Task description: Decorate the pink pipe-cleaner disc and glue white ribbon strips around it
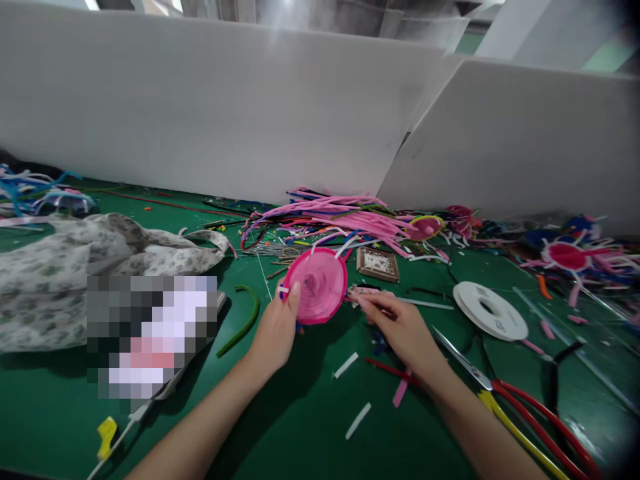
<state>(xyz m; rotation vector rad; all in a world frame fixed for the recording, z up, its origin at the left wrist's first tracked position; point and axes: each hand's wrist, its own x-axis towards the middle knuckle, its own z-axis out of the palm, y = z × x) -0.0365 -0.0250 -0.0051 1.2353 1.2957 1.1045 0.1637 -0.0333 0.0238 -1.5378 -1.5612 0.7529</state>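
My left hand (277,327) grips the left rim of a round pink disc (317,285), thumb on its face, holding it tilted up over the green mat (300,413). My right hand (400,323) is closed in a pinch on a short pink strip (361,293) right beside the disc's right edge. White strips stick out from the disc's top rim.
A pile of pink and coloured strips (340,220) lies behind the disc. A small framed square (378,264), a white tape reel (490,310), red-and-yellow-handled pliers (520,407), a floral cloth (95,260) and other finished discs (567,257) lie around. White boards (225,107) wall the back.
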